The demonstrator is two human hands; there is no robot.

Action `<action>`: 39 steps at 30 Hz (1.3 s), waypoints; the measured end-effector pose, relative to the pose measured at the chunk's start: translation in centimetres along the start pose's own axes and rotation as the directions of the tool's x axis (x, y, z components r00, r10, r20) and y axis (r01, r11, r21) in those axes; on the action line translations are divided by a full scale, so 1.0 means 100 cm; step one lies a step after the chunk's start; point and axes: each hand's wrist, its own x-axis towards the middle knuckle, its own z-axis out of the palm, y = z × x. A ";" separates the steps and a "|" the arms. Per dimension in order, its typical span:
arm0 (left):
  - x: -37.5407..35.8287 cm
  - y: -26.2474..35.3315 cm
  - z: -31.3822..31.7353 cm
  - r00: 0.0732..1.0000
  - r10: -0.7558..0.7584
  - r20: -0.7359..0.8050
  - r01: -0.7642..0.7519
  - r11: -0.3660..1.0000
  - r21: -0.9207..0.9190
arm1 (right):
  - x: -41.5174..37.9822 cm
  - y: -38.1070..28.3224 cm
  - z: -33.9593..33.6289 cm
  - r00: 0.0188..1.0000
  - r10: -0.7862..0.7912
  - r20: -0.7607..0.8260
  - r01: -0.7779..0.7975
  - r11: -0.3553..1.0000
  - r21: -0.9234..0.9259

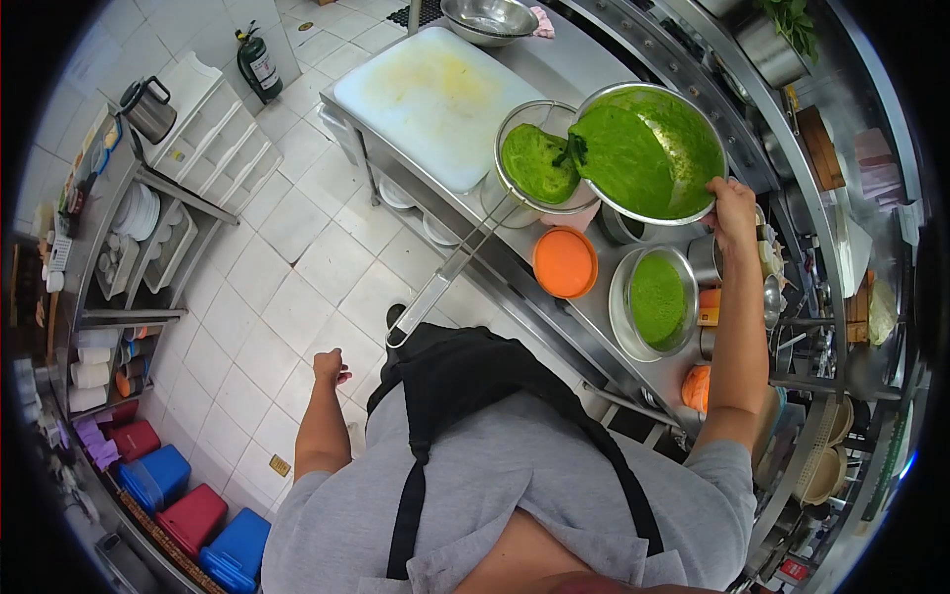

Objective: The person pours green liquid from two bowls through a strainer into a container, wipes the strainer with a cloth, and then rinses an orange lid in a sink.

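My right hand point(732, 206) grips the rim of a metal bowl point(720, 139) coated inside with bright green purée point(633, 148). The bowl is tilted left, its edge over a fine-mesh strainer point(510, 114). Thick green purée point(539, 163) lies in the strainer, with a darker clump at the bowl's lip. Under the strainer is a clear container point(492, 198), and the long strainer handle point(431, 292) sticks out over the counter's edge towards me. Off to the left, my left hand point(332, 366) hangs above the floor with its fingers curled, apparently around nothing.
A white cutting board point(426, 94) with yellow stains covers the counter's far end. Nearer stand an orange tub point(565, 262) and a bowl of green liquid point(658, 300). Shelving point(148, 188) lines the left, above white floor tiles point(336, 262). A fire extinguisher point(259, 67) stands behind.
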 end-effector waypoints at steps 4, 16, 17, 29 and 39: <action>0.000 0.001 0.000 1.000 0.004 0.005 -0.004 1.000 0.001 | 0.001 0.000 -0.001 1.000 -0.004 0.002 0.004 1.000 -0.012; -0.001 0.003 0.001 1.000 -0.002 -0.004 0.002 1.000 0.009 | 0.000 -0.003 0.001 1.000 0.001 -0.006 -0.001 1.000 -0.015; -0.001 0.003 0.001 1.000 -0.003 -0.003 0.003 1.000 0.008 | 0.001 -0.003 0.001 1.000 0.001 -0.005 -0.001 1.000 -0.016; 0.001 0.001 0.001 1.000 0.000 -0.005 0.000 1.000 0.019 | 0.000 -0.005 0.004 1.000 -0.001 -0.030 0.002 1.000 0.021; 0.001 0.002 0.002 1.000 -0.007 -0.003 0.007 1.000 0.018 | 0.003 -0.005 0.002 1.000 0.011 -0.002 -0.011 1.000 -0.001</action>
